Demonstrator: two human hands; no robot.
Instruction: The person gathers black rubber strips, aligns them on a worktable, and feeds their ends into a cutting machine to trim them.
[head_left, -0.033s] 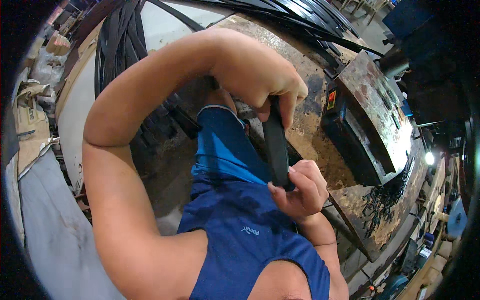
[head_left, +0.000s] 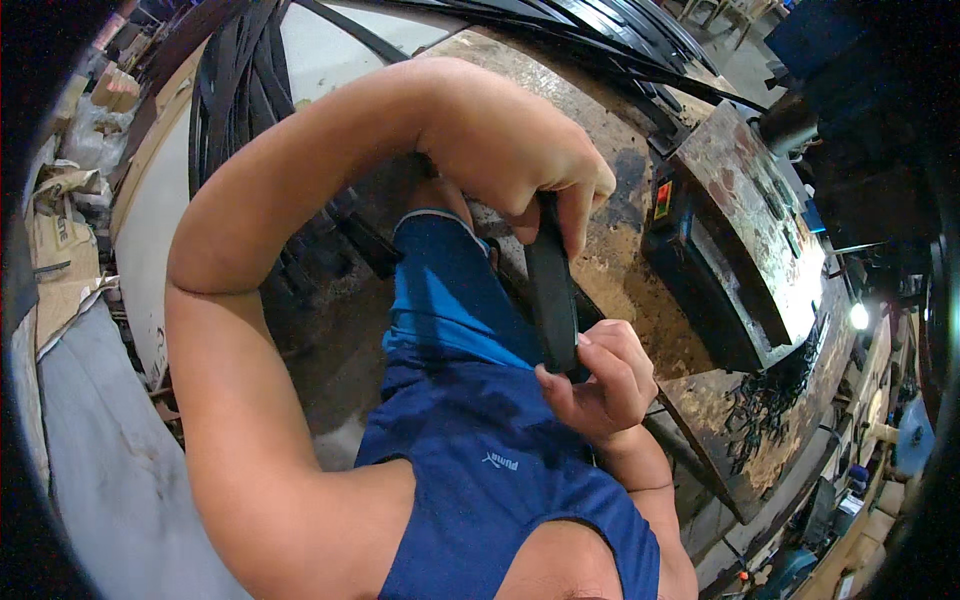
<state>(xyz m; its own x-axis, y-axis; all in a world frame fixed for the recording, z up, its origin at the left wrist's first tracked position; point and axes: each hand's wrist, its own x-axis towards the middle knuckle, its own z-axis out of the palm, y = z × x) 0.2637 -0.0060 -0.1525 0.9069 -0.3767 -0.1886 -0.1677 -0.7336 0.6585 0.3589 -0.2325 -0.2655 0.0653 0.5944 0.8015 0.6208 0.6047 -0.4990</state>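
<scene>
Between my hands is a short, flat black strip [head_left: 552,285], held lengthwise above my lap. My left hand [head_left: 540,170] reaches over from the left with a bent arm, its fingers closed on the strip's far end. At the near end, my right hand [head_left: 605,380] pinches the strip between thumb and fingers. The strip's material cannot be made out. Beside my right hand is the edge of a worn, stained worktable [head_left: 620,275].
A heavy metal block-like machine [head_left: 745,240] stands on the table to the right, with black scraps [head_left: 765,410] near it. Long black strips [head_left: 240,90] hang at the far left, and more strips [head_left: 600,40] lie across the back. Grey sheeting [head_left: 110,450] is at the left.
</scene>
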